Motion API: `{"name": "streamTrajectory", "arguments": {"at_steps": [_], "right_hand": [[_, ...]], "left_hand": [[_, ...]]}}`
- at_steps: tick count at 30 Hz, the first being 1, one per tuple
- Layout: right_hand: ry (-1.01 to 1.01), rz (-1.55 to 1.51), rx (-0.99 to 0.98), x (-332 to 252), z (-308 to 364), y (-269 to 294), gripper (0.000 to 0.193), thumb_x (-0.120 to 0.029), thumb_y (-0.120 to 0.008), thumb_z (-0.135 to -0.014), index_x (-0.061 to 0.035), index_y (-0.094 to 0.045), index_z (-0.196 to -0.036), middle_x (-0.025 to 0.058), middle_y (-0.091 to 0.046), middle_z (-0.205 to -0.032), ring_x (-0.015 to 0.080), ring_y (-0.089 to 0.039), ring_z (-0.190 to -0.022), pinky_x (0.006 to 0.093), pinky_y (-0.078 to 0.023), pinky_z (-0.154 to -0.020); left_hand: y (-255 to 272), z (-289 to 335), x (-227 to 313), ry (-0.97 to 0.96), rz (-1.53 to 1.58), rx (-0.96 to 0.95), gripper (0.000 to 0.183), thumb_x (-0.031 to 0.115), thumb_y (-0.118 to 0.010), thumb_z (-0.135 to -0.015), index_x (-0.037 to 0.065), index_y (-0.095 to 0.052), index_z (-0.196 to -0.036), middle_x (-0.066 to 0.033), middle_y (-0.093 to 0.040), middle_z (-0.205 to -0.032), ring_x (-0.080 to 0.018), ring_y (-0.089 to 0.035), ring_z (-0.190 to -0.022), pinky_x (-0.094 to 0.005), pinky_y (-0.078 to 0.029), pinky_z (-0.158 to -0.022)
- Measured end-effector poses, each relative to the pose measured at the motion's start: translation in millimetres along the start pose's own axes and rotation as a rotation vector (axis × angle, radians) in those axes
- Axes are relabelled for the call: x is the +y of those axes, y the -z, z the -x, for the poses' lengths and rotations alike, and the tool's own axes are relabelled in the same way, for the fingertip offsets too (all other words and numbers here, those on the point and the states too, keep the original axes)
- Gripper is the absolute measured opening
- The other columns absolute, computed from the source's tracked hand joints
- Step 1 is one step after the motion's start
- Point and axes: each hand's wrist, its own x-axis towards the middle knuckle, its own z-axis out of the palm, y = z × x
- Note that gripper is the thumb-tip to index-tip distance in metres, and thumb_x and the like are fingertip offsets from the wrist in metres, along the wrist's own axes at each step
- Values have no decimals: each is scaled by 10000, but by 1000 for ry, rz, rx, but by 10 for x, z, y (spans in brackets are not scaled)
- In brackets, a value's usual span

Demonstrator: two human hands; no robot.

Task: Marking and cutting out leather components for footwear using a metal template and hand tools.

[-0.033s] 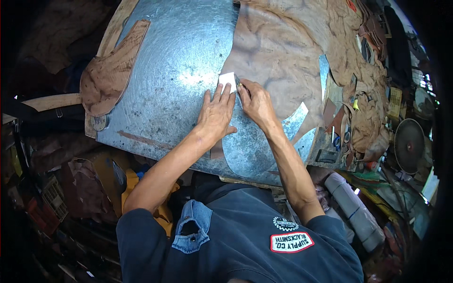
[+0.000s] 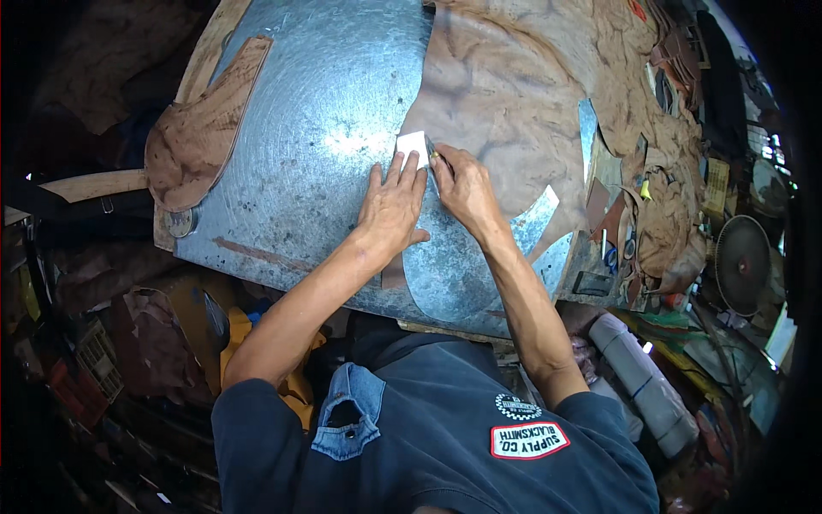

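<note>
A small white rectangular piece lies at the left edge of a large brown leather hide. My left hand presses flat on it, fingers stretched out over its near part and thumb out to the side. Close on its right, my right hand is closed around a small knife. The blade points away from me along the white piece's right edge, over the leather. Most of the knife's handle is hidden in my fingers. Shaped gaps in the hide near my right forearm show the metal beneath.
The hide lies on a scratched metal-topped table. A cut leather piece rests at the table's left edge. Blue-handled scissors, a yellow tool and scraps lie on the right. A round fan stands beyond them, near a wrapped roll.
</note>
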Motion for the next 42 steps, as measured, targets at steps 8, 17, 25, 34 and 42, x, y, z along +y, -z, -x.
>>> {"name": "streamTrajectory", "arguments": {"at_steps": [8,17,25,34,42], "right_hand": [[16,15,11,-44,85,24,293,-122,-582,-915,37,-632,-1156,301,-643,-980,456,-637,-903,481,-516,-794],[-51,124,-134,-71,522,246,271,-140,-576,-918,-13,-634,-1151,276,-632,-961,445,-640,-840,493,-525,-734],[-98,267,-304,-13,781,656,273,-149,-603,-907,-75,-657,-1164,173,-636,-927,384,-652,-832,462,-531,-719],[40,359,-370,364,922,1057,270,-133,-604,-894,-106,-679,-1152,148,-630,-897,341,-652,-810,441,-538,-700],[97,549,-578,605,686,1410,295,-168,-639,-874,-150,-680,-1166,110,-630,-972,327,-630,-887,430,-523,-775]], "left_hand": [[11,-11,14,-8,-28,-4,1031,493,-817,-680,-55,-369,-1430,-248,-270,-1538,-381,-246,-1440,-547,-281,-1121],[6,-16,15,0,-18,-14,1028,503,-823,-667,-36,-386,-1426,-250,-279,-1535,-381,-238,-1444,-550,-270,-1129],[7,-28,29,23,-21,-14,1011,504,-814,-683,-10,-379,-1437,-223,-260,-1549,-357,-242,-1447,-554,-288,-1120],[45,-19,54,64,34,4,1013,448,-851,-636,20,-396,-1432,-194,-251,-1562,-340,-234,-1456,-592,-305,-1107],[24,-48,69,77,6,-29,1031,474,-846,-626,55,-385,-1448,-160,-233,-1579,-329,-224,-1462,-609,-309,-1105]]}}
